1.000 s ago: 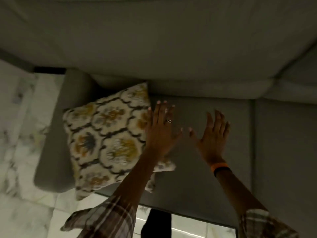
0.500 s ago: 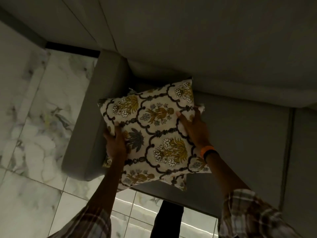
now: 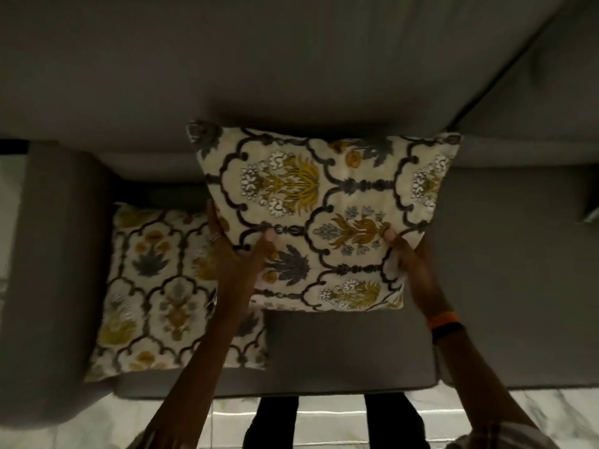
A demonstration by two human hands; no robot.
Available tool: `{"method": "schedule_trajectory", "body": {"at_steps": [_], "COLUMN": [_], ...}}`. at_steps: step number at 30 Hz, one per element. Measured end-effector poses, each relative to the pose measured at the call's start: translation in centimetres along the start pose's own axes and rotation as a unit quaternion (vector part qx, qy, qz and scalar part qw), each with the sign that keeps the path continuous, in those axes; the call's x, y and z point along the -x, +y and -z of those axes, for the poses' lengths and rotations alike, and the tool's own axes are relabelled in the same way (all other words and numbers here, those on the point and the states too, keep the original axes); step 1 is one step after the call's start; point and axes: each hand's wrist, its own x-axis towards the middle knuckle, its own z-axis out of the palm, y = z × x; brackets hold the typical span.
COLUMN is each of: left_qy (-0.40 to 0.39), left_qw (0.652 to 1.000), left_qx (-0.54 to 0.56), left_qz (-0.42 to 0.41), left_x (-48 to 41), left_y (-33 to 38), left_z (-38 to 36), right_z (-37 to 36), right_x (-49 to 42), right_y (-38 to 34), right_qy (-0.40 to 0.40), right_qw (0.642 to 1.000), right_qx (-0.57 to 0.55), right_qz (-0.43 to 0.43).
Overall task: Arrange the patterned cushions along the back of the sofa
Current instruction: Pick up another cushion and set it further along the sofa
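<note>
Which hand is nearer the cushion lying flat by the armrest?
Left. The left hand overlaps the flat cushion while gripping the held cushion; the right hand grips its far side.

— Where does the held cushion (image 3: pixel 324 215) sit?

— Above the sofa seat (image 3: pixel 340 348), its far edge against the backrest (image 3: pixel 291 66). The left hand (image 3: pixel 236 251) is at its left edge, the right hand (image 3: pixel 411 264) at its right.

— And the other one?

— The second cushion (image 3: pixel 162 293) lies flat on the seat to the left, just beside the armrest (image 3: pixel 55 254), partly under the left forearm. The floor (image 3: pixel 330 416) lies before the sofa.
</note>
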Motion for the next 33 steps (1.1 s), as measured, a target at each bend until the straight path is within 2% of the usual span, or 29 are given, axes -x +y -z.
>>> {"method": "schedule_trajectory", "body": {"at_steps": [3,7,12,16,18,21,24,26,28,33], "left_qy": [-0.085,-0.155,-0.153,-0.166,-0.165,-0.18,-0.145,-0.129,-0.13,-0.082], "left_qw": [0.996,0.985,0.982,0.985,0.986,0.983,0.989,0.987,0.977,0.926], "left_qx": [-0.014,-0.027,-0.024,-0.028,-0.029,-0.02,-0.04,-0.095,-0.167,-0.349], "left_qz": [0.017,-0.068,-0.106,-0.038,-0.019,0.002,0.008,0.008,0.001,-0.121], "left_x": [-0.3,-0.4,-1.2,-2.2,-2.4,-2.2,-1.5,-0.9,-0.5,-1.4], "left_y": [2.2,3.3,2.9,1.6,1.2,1.2,0.6,-0.3,-1.6,-5.0], "left_z": [-8.1,-16.1,-23.0,-24.4,-24.5,-24.1,-22.1,-20.1,-17.1,-5.6], "right_z": [7.9,15.0,20.5,21.0,20.4,18.7,15.1,11.7,7.3,-6.3], "right_x": [-2.6,-6.6,-12.7,-15.1,-14.8,-12.9,-9.2,-6.5,-4.1,0.5], "right_y": [-1.1,-2.0,-1.4,-0.6,0.4,2.8,5.5,6.8,7.8,9.9], "right_qy": [0.037,0.065,0.038,0.02,0.042,0.117,0.236,0.275,0.245,0.034], "right_qw": [0.999,0.995,0.993,0.993,0.993,0.986,0.956,0.937,0.929,0.947], "right_qx": [0.003,0.036,0.052,0.053,0.06,0.073,0.158,0.213,0.276,0.318], "right_qz": [0.026,0.072,0.102,0.103,0.096,0.092,0.075,0.042,0.015,0.022]}}
